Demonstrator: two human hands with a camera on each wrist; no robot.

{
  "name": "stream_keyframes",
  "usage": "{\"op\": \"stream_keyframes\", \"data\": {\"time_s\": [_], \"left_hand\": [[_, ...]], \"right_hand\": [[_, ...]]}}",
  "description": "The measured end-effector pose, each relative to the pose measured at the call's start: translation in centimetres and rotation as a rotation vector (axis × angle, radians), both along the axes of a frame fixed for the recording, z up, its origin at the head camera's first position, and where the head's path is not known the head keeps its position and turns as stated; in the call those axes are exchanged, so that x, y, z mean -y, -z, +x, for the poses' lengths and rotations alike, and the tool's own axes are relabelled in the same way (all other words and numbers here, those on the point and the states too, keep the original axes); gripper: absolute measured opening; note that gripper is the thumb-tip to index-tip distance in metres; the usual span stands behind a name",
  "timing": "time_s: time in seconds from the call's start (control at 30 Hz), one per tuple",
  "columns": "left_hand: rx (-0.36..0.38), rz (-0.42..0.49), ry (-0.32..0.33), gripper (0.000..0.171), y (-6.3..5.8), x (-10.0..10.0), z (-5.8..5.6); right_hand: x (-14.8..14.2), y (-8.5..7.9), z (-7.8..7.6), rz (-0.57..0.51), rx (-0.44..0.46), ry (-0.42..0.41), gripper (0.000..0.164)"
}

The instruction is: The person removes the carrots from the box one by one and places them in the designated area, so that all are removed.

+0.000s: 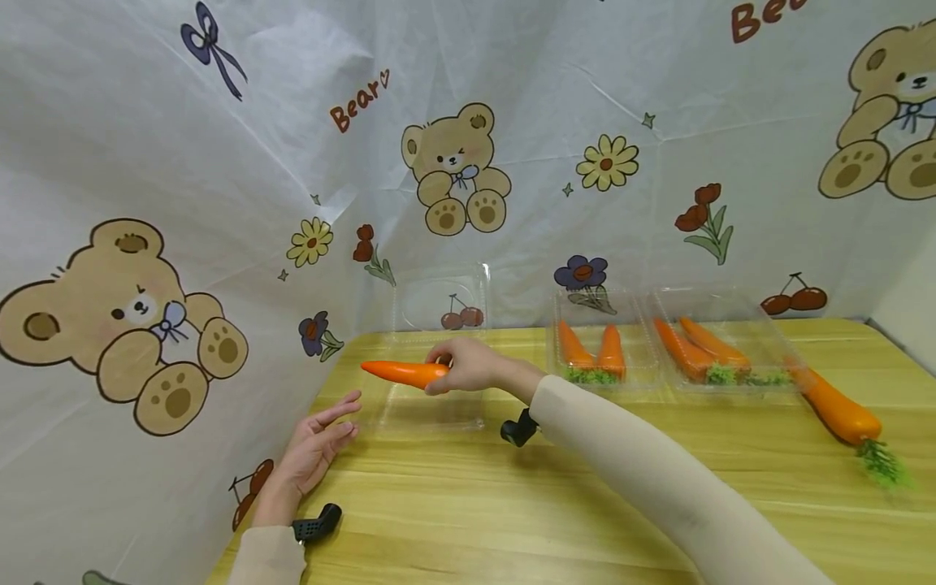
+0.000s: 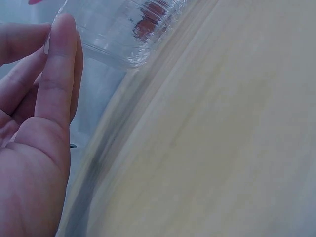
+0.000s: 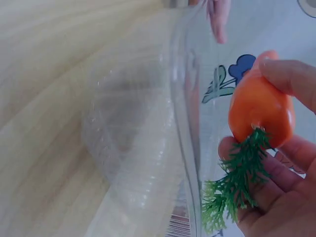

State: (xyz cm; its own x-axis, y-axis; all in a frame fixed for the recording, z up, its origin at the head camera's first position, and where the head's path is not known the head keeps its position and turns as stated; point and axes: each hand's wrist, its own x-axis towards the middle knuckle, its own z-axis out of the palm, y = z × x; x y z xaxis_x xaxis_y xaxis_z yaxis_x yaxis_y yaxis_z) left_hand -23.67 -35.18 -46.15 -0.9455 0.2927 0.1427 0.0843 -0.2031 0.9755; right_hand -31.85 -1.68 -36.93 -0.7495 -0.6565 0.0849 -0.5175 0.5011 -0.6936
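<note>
Holding an orange carrot (image 1: 405,374) by its thick end, the right hand (image 1: 474,366) has its thumb on one side and its fingers on the other, the tip pointing toward the person's left. From the head view the carrot appears above the hinged clear container (image 1: 431,423), whose lid (image 1: 439,284) stands raised at the back. The left hand (image 1: 314,451) is empty, its fingers mostly extended, just beside that container's left side; whether a fingertip touches the plastic is hard to tell. The step in hand looks like bringing this carrot to the container, with the placing not yet done. To the right, the middle clear box (image 1: 640,359) and the right-hand clear box (image 1: 768,335) each show two carrots, so this seems to be the same kind of filling. A loose carrot (image 1: 841,408) lies on the wooden table (image 1: 512,504) beside the right-hand box. The next move probably calls for lowering the carrot within the walls, turning it to fit and tucking in the green tuft (image 3: 251,168), with the left hand free to steady the thin plastic.
</note>
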Motion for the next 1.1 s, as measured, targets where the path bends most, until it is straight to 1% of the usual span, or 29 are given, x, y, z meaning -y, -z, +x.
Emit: {"op": "stream_keyframes", "data": {"time_s": [0.23,0.4,0.57,0.73,0.9,1.1], "left_hand": [[0.003,-0.001,-0.007,0.040,0.1,0.0,0.1],[0.012,-0.015,-0.021,0.041,0.3,0.2,0.2],[0.005,-0.013,-0.015,0.040,0.2,0.1,0.1],[0.003,0.006,-0.004,0.039,0.0,0.0,-0.1],[0.007,-0.011,-0.012,0.041,0.1,0.0,0.0],[0.018,-0.015,-0.027,0.041,0.1,0.0,0.1]], "right_hand": [[-0.9,0.1,0.9,-0.065,-0.024,0.025,0.033],[-1.3,0.0,1.7,-0.082,-0.036,0.051,0.032],[-1.7,-0.2,2.7,-0.098,-0.061,0.093,0.033],[-2.2,-0.2,4.1,-0.112,-0.083,0.113,0.031],[-2.8,0.1,5.6,-0.120,-0.113,0.125,0.032],[-3.4,0.2,7.1,-0.133,-0.098,0.149,0.032]]}}
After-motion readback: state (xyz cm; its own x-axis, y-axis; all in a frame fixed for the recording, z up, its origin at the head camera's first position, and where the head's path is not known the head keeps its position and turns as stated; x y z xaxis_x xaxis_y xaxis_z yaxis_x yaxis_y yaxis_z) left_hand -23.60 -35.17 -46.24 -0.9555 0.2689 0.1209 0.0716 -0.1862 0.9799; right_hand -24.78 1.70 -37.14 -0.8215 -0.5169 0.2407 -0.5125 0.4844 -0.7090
